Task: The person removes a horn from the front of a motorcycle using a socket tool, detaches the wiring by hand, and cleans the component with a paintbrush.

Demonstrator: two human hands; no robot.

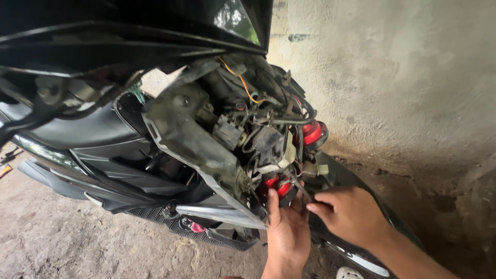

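A round red horn (276, 186), low in a stripped black scooter's exposed wiring (258, 129), is being steadied by the left hand (287, 232), fingers extended; the right hand (349, 214), fingers curled, is possibly pinching 1 wire.

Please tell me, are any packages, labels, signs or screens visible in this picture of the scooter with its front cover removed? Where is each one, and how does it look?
None can be made out: no package, label, sign or screen.
The open scooter front shows only wiring and dusty parts.
The left hand and right hand hold nothing of that kind.
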